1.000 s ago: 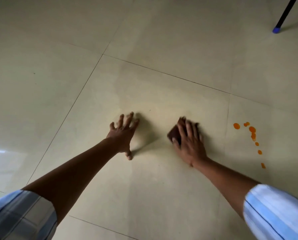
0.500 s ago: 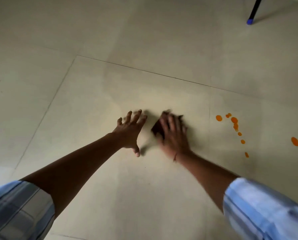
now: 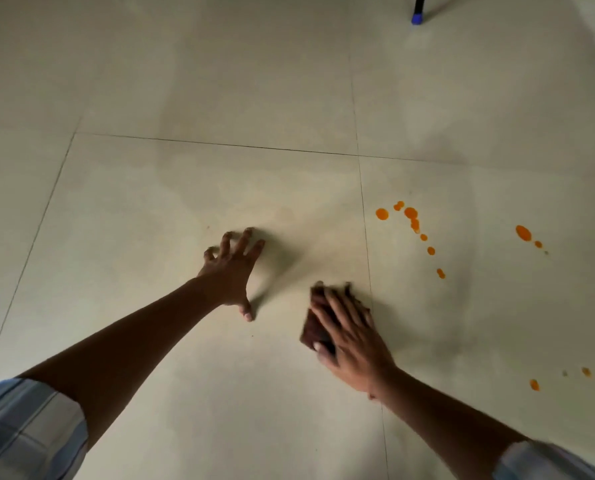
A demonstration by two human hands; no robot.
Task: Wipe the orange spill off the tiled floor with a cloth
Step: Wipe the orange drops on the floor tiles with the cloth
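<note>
Tiled floor (image 3: 185,393); dark cloth (image 3: 314,332) flat under the straight, pressing fingers of the right hand (image 3: 353,341), just left of a grout line; left hand (image 3: 232,271) splayed, empty; orange spill (image 3: 412,216) right of that line, unwiped; wiping judged mostly outstanding.

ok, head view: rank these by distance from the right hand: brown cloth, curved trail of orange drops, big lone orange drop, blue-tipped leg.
1. brown cloth: directly under the right hand, which presses on it.
2. curved trail of orange drops: ahead and to the hand's right.
3. big lone orange drop: further right than the trail.
4. blue-tipped leg: far ahead, at the top edge.
</note>
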